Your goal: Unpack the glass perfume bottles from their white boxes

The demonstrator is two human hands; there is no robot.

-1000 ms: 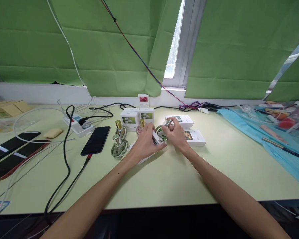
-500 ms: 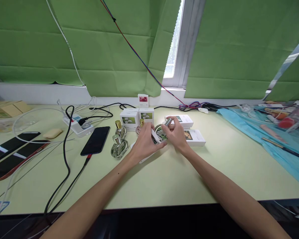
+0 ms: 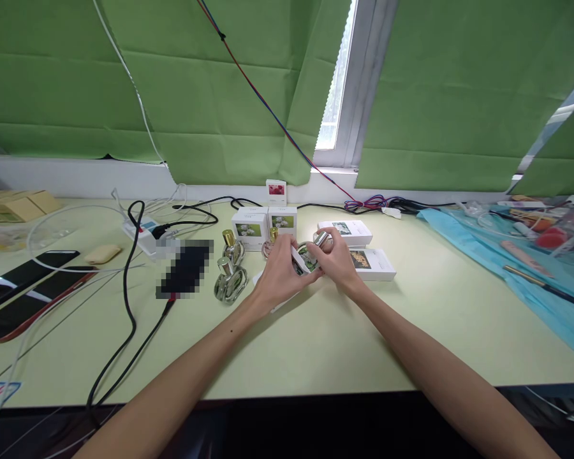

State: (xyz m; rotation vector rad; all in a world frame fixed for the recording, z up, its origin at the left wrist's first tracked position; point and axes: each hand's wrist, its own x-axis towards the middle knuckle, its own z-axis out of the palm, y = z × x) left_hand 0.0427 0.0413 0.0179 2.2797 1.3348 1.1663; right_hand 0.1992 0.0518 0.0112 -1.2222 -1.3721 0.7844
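My left hand is closed on a small white box with a dark green picture. Beside it my right hand grips a round glass bottle with a silver cap, held tilted against the box. Left of my hands stand glass bottles with a greenish cap and a gold cap; another gold-capped bottle is partly hidden by my left hand. White flower boxes stand behind them. Flat white boxes lie right of my right hand.
A dark phone with a cable, a power strip and black cords lie on the left. Two dark cases are at the far left. Blue sheeting with a pen covers the right side.
The bottle in my right hand has turned slightly and sits a little closer to the white box. The whole view has shifted slightly.
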